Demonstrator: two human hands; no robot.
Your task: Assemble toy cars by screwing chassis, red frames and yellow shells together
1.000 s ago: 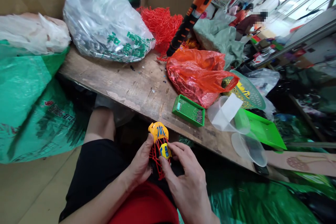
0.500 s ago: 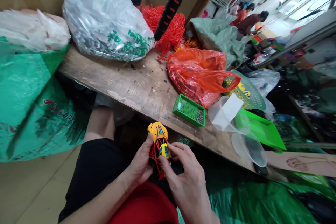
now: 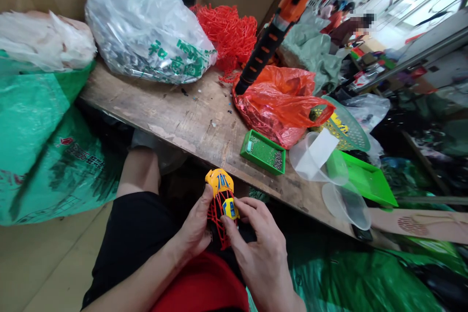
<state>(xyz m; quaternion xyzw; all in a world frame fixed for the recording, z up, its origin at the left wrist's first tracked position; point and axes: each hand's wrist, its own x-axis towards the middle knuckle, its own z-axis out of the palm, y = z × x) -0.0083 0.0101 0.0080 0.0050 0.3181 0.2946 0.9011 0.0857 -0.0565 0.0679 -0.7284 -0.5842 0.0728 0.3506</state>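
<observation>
Over my lap I hold a toy car [image 3: 221,181] with a yellow, blue-marked front and a red lattice frame. My left hand [image 3: 195,224] is closed on the car's left side, thumb along its edge. Between the thumb and fingers of my right hand [image 3: 261,239] is a small yellow plastic part [image 3: 230,208] with blue marks, against the red frame. Whether that part is fixed to the car I cannot tell. The car's underside and most of my left fingers are hidden.
An orange and black power screwdriver [image 3: 265,48] hangs over the wooden table [image 3: 175,117]. A green screw tray [image 3: 256,156], red bag [image 3: 278,102], clear plastic bag [image 3: 142,24], red lattice parts [image 3: 232,34] and clear tubs [image 3: 345,207] are on it. People work in the background.
The hanging screwdriver has swung to the right and nearer, now in front of the red bag. My hands and the toy car have hardly moved.
</observation>
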